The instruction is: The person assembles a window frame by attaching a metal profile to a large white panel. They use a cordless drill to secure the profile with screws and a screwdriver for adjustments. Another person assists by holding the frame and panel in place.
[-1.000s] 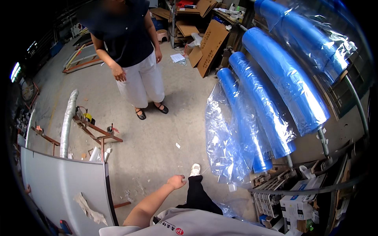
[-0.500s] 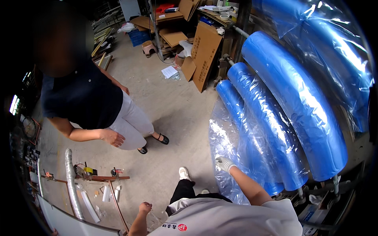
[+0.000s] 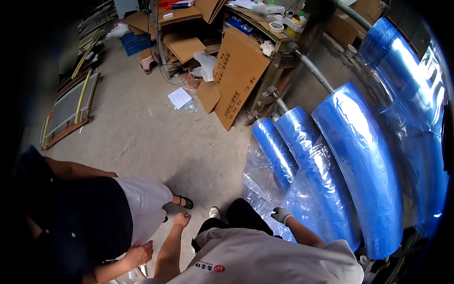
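Observation:
My left hand (image 3: 181, 219) is bare and loosely curled, with nothing visible in it, held in front of my body near a person in dark top and pale trousers. My right hand (image 3: 282, 215) wears a grey striped glove. Its fingers are curled in front of clear plastic film (image 3: 263, 176) that hangs loose beside the rolls; whether they pinch the film is hidden. Just right of it lie a thin blue film roll (image 3: 276, 150), a thicker blue roll (image 3: 318, 175) and a large blue roll (image 3: 362, 165), side by side.
A metal bar (image 3: 314, 71) runs into the large roll; another blue roll (image 3: 402, 61) lies beyond. A flattened cardboard box (image 3: 240, 75) leans on a cluttered workbench (image 3: 265, 31). Papers (image 3: 179, 98) lie on the concrete floor. The person (image 3: 90, 217) stands close at my left.
The view has turned, and the person now appears lower and closer on the left. My gloved right hand sits lower in the picture; my left hand sits higher, its fingers still curled.

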A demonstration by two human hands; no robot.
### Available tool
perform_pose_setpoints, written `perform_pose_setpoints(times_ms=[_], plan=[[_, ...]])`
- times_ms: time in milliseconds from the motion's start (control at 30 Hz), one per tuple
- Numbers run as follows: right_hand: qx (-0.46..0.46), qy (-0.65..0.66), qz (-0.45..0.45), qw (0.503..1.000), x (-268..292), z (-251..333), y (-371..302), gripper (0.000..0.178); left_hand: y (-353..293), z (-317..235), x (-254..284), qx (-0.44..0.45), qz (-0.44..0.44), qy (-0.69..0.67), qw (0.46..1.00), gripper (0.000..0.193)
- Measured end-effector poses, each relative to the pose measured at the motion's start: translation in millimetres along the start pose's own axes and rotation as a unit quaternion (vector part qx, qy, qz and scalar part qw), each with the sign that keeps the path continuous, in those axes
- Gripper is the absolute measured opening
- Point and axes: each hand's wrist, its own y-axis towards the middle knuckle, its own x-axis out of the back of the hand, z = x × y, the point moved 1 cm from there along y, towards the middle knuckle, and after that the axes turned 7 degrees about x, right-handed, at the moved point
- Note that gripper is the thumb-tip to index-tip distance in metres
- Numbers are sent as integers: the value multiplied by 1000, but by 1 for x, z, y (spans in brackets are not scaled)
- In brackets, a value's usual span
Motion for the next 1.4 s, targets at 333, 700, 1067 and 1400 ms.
perform_pose_setpoints(times_ms=[333,700,1067,1400], plan=[[6,-4,-124,992,226,125,213,68,212,-295,210,-162,-8,-13,987,31],[310,-7,-397,864,556,353,401,66,338,-261,243,-37,-13,-88,995,24],[173,-22,-500,849,658,377,500,68,640,-407,382,-143,-2,-105,984,19],[-23,109,-286,952,528,442,480,56,917,-774,528,-380,-177,-279,864,13]])
